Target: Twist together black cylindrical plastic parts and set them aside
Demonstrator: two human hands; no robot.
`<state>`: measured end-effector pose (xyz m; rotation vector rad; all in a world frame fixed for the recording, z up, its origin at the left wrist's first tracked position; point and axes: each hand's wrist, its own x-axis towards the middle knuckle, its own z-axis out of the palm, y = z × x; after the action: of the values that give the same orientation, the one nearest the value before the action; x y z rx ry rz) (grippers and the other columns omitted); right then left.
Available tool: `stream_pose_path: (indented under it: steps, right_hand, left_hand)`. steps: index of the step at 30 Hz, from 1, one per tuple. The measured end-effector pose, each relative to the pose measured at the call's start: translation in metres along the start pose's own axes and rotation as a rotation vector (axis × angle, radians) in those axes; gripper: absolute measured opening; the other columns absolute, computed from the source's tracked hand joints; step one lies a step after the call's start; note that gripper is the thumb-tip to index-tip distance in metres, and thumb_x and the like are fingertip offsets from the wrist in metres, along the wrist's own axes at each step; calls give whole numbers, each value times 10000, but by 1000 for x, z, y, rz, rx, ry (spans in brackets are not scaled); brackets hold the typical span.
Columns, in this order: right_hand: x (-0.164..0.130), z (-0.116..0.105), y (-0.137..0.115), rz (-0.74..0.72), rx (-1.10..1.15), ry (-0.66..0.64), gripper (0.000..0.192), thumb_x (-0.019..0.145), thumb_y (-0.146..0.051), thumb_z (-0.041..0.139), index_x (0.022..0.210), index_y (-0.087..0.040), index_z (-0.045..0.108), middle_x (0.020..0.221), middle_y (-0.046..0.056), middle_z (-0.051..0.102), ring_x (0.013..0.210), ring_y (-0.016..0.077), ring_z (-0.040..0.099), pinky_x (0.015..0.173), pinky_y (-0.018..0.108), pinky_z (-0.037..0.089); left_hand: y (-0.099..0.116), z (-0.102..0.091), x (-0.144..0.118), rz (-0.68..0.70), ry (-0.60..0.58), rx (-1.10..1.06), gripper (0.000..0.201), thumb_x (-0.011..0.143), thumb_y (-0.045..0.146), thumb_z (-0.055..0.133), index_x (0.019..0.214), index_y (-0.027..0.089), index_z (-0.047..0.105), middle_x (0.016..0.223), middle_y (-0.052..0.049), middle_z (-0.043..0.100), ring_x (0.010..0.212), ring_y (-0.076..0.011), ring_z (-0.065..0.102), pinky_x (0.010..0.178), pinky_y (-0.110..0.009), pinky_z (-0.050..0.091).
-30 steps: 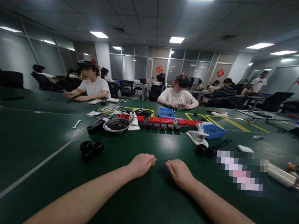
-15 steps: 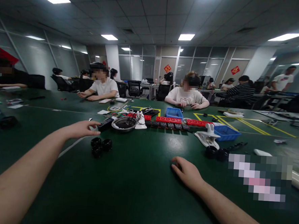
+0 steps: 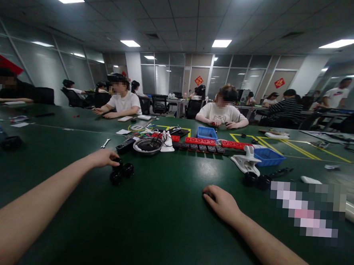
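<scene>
Touching one of three clustered black round pieces (image 3: 116,178): left hand (image 3: 104,158), fingers bent over it, cannot tell whether gripping | cluster: nearer than metal bowl (image 3: 148,152), to its left | right hand (image 3: 222,203): loosely curled, right of bowl and nearer, cannot tell if holding anything | wrench (image 3: 105,143): left of bowl

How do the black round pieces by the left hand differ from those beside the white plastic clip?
The cluster of black round pieces numbers three; the pair of black round pieces beside the white plastic clip shows two. The bare left hand touches one piece in the cluster; no hand touches the pair. Both groups are black and round.
</scene>
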<state>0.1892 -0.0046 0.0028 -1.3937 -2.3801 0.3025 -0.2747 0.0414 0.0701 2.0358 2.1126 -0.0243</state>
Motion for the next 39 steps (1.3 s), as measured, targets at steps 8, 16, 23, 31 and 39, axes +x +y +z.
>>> stream_pose_path:
  steps: [8,16,23,31,39]
  right_hand:
    - [0,0,-1,-4,-13,-9,168,783,-293,416,867,-213,538,739,11,544,671,149,507,566,238,362]
    - [-1,0,0,4,-5,3,160,777,-288,432,863,-210,542,727,8,541,658,141,501,561,232,355]
    - [-3,-3,-2,-9,131,61,198,782,-313,440,900,-192,543,743,19,550,710,157,507,629,268,390]
    - [-6,-12,0,-133,343,-107,589,616,-380,640,1139,-189,446,1061,74,520,974,233,454,835,370,354]
    - [12,-6,-3,-173,235,-186,402,595,-344,674,949,-185,572,911,38,551,867,204,474,761,330,370]
  left_hand:
    - [42,-4,32,-12,8,134,427,589,474,564,903,197,649,967,-64,638,886,-237,558,703,-233,390]
    - [123,3,38,161,8,115,390,594,451,591,883,197,654,922,-56,649,849,-222,564,689,-235,390]
    - [222,28,3,455,-23,-15,393,631,440,589,971,243,612,952,-13,631,830,-170,572,648,-195,392]
    - [265,42,-41,806,-89,-217,381,654,380,609,1008,242,584,933,-28,603,847,-188,535,683,-240,375]
    - [261,48,-36,856,-157,-320,438,639,385,625,1046,238,553,915,-13,565,791,-163,505,654,-233,366]
